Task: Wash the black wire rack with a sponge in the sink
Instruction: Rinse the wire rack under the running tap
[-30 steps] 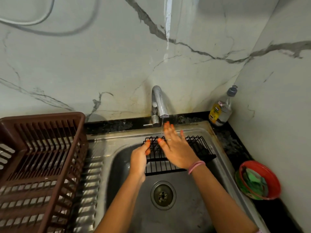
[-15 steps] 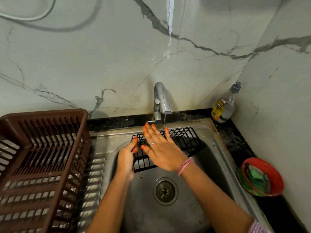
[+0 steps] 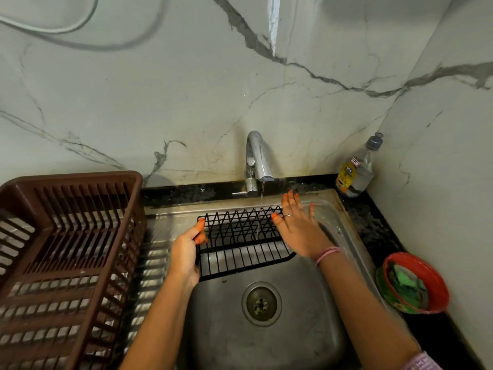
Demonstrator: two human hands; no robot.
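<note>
wire rack point(image 3: 241, 245): I see black, a grid of thin bars with zigzag tips.
sink point(image 3: 266, 345): dull grey steel, with some brown stains.
faucet point(image 3: 257, 158): shiny silver.
wall point(image 3: 186, 89): white marble pattern with grey veins.
dish basket point(image 3: 66, 252): dark brown, slotted.
tabletop point(image 3: 373, 225): black with pale speckles.
bowl point(image 3: 440, 289): red outside; I see green things inside.
bottle point(image 3: 354, 172): clear, yellow label, grey cap.
left hand point(image 3: 186, 252): orange nails.
right hand point(image 3: 301, 231): orange nails, pink wristband.
</note>
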